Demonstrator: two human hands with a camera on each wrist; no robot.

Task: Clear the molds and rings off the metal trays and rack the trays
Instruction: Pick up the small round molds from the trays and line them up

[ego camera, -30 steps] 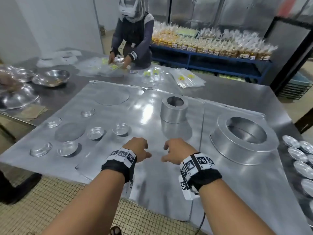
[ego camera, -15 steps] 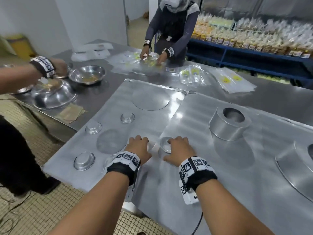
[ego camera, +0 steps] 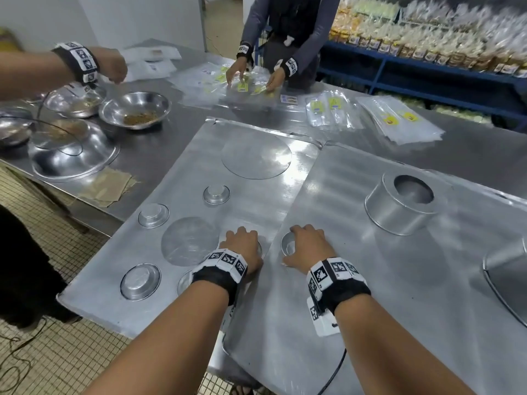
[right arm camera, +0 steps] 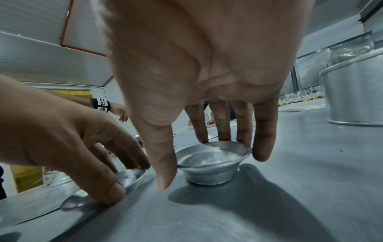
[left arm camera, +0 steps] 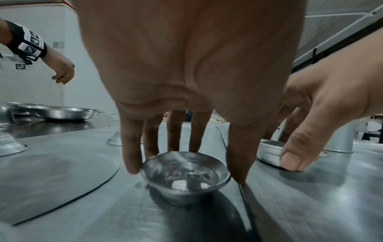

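1. Your left hand (left arm camera: 186,68) cages a small mold cup (left arm camera: 185,176): shiny, flared-rim aluminum, upright on the left tray (ego camera: 182,178), fingers spread round its rim.
2. Your right hand (right arm camera: 199,65) pinches a matching cup (right arm camera: 213,162) between thumb and fingers, on the right tray (ego camera: 370,280) near the seam.

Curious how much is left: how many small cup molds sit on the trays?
6: far mold, left mold, near mold, one half hidden behind the left wrist; left hand grips one, right hand another. More may be hidden.
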